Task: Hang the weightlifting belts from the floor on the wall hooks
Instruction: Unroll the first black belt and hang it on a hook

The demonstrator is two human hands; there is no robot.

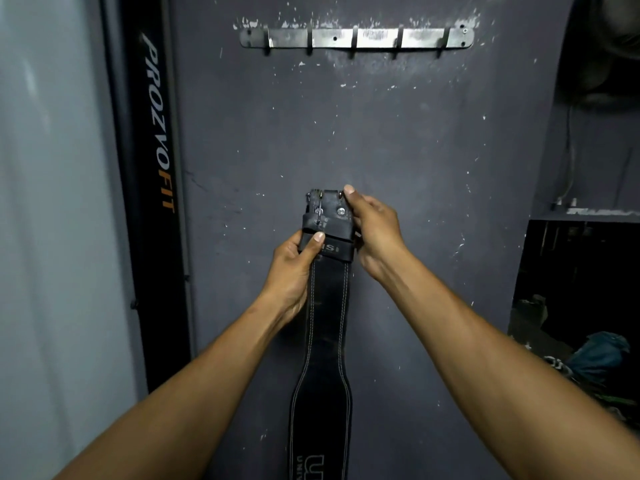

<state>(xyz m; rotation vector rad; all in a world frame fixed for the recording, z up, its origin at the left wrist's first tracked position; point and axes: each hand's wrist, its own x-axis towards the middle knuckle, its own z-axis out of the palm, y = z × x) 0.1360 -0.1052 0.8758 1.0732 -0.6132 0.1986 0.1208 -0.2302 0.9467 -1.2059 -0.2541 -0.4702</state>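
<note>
A black leather weightlifting belt (pixel 327 323) with white stitching hangs down in front of the dark grey wall, its buckle end uppermost at mid-frame. My left hand (pixel 294 268) grips the belt just below the buckle, thumb across the strap loop. My right hand (pixel 372 230) holds the right side of the buckle end, thumb at its top corner. High above, a bare metal hook rail (pixel 375 38) with several hooks is screwed to the wall; nothing hangs on it.
A black upright post (pixel 157 188) lettered PROZVOFIT stands at the left beside a pale wall. At the right is a dark recess with a shelf (pixel 588 213) and blue cloth items (pixel 599 351) lower down.
</note>
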